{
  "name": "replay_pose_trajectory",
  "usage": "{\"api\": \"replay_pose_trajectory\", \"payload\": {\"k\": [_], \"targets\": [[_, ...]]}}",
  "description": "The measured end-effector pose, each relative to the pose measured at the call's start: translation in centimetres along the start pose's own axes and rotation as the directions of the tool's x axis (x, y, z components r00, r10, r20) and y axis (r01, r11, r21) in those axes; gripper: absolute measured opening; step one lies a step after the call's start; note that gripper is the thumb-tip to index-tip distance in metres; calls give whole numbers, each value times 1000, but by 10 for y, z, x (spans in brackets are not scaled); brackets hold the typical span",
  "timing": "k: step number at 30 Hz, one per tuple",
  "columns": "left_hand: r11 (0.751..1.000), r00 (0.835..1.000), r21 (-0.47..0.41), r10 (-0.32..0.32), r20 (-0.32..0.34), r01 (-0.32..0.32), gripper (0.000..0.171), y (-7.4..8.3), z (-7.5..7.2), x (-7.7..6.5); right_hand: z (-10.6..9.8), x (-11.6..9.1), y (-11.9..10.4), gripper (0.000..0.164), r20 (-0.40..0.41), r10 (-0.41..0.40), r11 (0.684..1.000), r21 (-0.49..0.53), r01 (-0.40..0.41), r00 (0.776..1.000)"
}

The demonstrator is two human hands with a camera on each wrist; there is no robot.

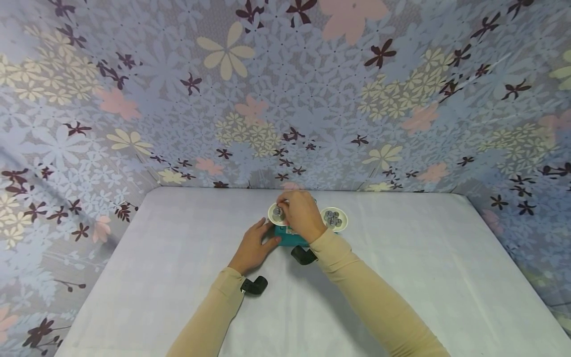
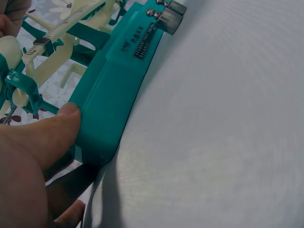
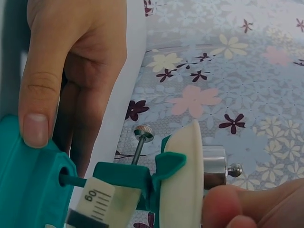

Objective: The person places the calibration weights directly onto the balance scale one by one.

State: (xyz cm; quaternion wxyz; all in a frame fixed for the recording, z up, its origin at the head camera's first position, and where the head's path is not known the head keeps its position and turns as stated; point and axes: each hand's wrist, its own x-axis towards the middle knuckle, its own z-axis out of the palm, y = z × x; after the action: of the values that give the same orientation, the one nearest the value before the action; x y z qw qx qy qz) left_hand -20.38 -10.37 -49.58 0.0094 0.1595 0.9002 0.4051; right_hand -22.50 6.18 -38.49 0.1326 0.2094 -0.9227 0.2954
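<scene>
On the table stands a teal and cream student balance (image 1: 292,237). My left hand (image 1: 255,246) grips its left end, thumb on the teal base (image 2: 109,90) and fingers around the end. Over the left pan (image 3: 183,185) is my right hand (image 1: 303,210), fingers bent and fingertips close together at the pan. A shiny metal weight (image 3: 214,164) sits in this pan, its knob uncovered beside the fingertips. Whether those fingertips pinch another weight is hidden. Several weights (image 1: 332,217) lie in the right pan (image 1: 343,225).
Two knobbed metal weights (image 2: 170,18) stand on the table close to the base's far end. Pale cloth (image 1: 178,238) covers the table. Flower-patterned fabric (image 1: 285,99) rises behind it and on both sides.
</scene>
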Motion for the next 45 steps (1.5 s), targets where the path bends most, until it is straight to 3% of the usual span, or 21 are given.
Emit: {"api": "replay_pose_trajectory", "payload": {"k": [9,19,29,45], "targets": [[1000,1000,-2,-3,0,3,56,2,-1,1,-2,-1,0,8,-13,-10,1000,-13,10,1000],[1000,1000,5,-13,9,13,58,4,-1,0,-11,-8,1,12,-49,3,997,76,1,999],[1000,1000,10,-26,13,26,58,4,-1,-1,-27,-22,0,13,-112,-14,995,98,25,994],[1000,1000,16,-21,3,21,58,4,0,-2,-35,-53,3,12,-119,-25,994,106,38,993]]}}
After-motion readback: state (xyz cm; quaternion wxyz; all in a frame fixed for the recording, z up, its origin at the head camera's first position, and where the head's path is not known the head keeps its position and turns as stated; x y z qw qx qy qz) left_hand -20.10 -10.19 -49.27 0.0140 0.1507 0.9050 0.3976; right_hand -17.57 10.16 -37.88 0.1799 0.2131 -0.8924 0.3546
